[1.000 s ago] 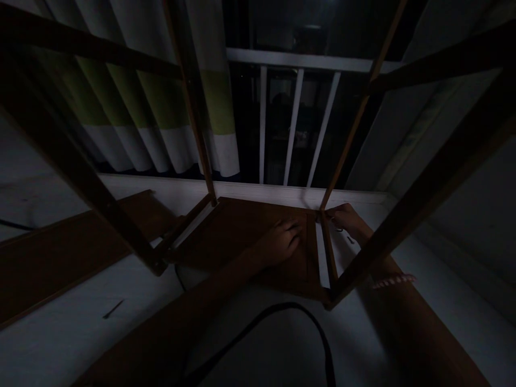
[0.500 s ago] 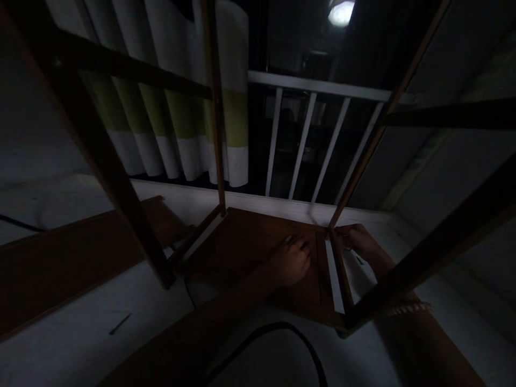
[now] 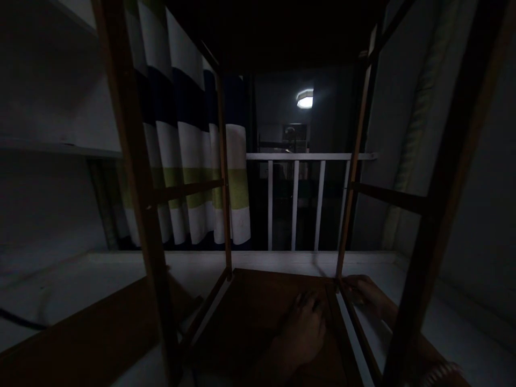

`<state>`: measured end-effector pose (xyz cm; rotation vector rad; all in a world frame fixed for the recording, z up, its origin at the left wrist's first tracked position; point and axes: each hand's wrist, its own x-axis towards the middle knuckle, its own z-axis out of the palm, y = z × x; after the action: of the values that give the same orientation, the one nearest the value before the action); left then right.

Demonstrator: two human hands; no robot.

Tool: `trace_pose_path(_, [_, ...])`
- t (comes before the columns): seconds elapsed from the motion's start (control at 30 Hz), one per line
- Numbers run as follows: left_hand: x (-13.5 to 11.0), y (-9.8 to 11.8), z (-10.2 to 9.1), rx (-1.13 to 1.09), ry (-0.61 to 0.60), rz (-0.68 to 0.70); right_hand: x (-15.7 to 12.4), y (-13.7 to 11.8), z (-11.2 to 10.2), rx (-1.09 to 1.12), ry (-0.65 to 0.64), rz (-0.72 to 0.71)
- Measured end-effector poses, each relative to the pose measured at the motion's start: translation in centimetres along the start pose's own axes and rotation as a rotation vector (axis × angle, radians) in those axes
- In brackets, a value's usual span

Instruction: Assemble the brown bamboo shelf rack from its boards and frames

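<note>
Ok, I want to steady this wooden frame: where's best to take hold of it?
Take the far right upright low down, below its crossbar, coming from the outer right side where the right hand lies. The post is slim, bare and near vertical there, so fingers should wrap it.

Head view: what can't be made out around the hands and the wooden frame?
- Right hand: its fingertips meet the far right post in shadow, too dark to tell whether they grip anything.
- Left hand: lies flat on the panel; anything under the palm is hidden.
- Loose board: cut off by the bottom edge and crossed by the near left post.
- Frame top: lost in shadow.
</note>
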<state>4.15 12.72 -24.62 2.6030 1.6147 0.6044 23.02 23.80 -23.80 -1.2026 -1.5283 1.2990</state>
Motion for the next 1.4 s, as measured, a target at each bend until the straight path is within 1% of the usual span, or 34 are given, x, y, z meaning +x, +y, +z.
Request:
trace_pose_path(0.07, [0.0,-0.2,0.2,-0.015,-0.007,-0.011,0.1,0.5,0.3,0.112,-0.053,0.009])
trace_pose_path(0.13, [0.0,-0.3,0.3,-0.016,0.004,-0.011,0.3,0.9,0.4,0.169,-0.085,0.034])
trace_pose_path(0.33, [0.2,-0.5,0.7,0.007,0.040,0.012,1.4,1.3,0.6,0.124,0.024,0.112])
trace_pose_path(0.4, [0.3,-0.6,0.7,0.010,0.044,0.005,1.6,1.2,0.5,0.176,0.026,0.090])
trace_pose_path(0.5, [0.4,-0.5,0.3,0.033,0.024,-0.006,1.5,1.1,0.4,0.277,0.044,-0.027])
trace_pose_path(0.57, [0.5,-0.3,-0.2,0.047,0.001,-0.017,1.5,1.2,0.3,0.320,0.093,-0.080])
trace_pose_path(0.67, [0.8,0.0,-0.9,0.075,-0.042,-0.013,1.4,1.4,0.2,0.336,0.190,-0.084])
trace_pose_path(0.77, [1.1,0.0,-1.1,0.099,-0.087,-0.017,1.2,1.7,0.1,0.299,0.297,-0.091])
trace_pose_path(0.9, [1.3,-0.6,-0.8,0.085,-0.050,0.037,0.6,2.5,-0.2,0.173,0.425,-0.082])
trace_pose_path(1.0, [1.6,-1.1,-0.5,0.054,-0.031,0.058,0.3,3.1,-0.4,0.064,0.497,-0.066])
trace_pose_path(1.07, [1.6,-1.4,-0.3,0.043,-0.014,0.057,0.2,3.3,-0.5,-0.001,0.509,-0.065])
trace_pose_path(1.2, [1.6,-1.6,-0.2,0.046,-0.004,0.052,0.1,3.3,-0.5,-0.082,0.481,-0.075])
trace_pose_path(1.4, [1.5,-1.3,-0.7,0.062,-0.002,0.045,0.9,3.5,-0.7,-0.066,0.449,-0.082])
